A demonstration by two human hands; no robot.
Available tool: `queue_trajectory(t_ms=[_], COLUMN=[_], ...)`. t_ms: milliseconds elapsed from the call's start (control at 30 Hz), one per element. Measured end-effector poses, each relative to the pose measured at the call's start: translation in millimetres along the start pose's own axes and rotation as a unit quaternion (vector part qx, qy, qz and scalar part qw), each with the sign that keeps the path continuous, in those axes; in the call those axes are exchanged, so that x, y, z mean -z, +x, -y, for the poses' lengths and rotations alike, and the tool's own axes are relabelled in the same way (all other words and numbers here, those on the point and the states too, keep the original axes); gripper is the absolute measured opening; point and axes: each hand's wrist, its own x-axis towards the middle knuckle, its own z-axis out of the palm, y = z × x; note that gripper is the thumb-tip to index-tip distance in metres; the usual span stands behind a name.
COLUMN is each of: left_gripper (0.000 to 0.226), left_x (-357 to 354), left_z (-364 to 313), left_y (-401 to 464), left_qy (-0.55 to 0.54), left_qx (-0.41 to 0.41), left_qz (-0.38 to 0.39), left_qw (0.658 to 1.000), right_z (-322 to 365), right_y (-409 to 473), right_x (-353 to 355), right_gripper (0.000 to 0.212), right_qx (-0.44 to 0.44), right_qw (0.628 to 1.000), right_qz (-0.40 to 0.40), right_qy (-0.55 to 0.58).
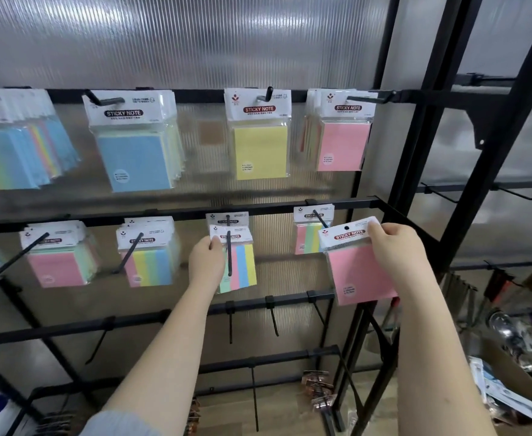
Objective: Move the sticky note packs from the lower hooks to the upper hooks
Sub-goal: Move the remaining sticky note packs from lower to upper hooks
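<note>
Right hand (396,247) pinches pink pack (357,265), off its hook, right of the striped pack (238,262). Left hand (206,259) grips that one, still hooked. Next: thread pink's hole onto upper hook (370,97).

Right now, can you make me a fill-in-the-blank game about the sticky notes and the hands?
1. The right hand holds a pack whose notes are ____.
2. The left hand pinches a striped pack that still hangs on a ____.
3. On the upper row, the pack between the blue and pink ones is ____.

Missing words: pink; hook; yellow
</note>
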Motion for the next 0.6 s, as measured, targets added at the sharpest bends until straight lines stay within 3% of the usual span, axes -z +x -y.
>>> queue_trajectory(t_ms=[267,600], left_gripper=[0.041,0.043], left_x=[20,61], left_z=[1,-21], left_y=[-28,-42], left_qy=[0.024,0.191], left_qx=[-0.053,-0.108], left_qz=[-0.005,0.11], left_qw=[0.998,0.97], right_z=[3,5], right_y=[-2,-7], right_x=[-10,-19], right_gripper=[0.049,0.049], right_qx=[0.025,0.043], right_qw=[0.996,0.991], right_qz=[-0.048,-0.058], right_qy=[0.068,0.11])
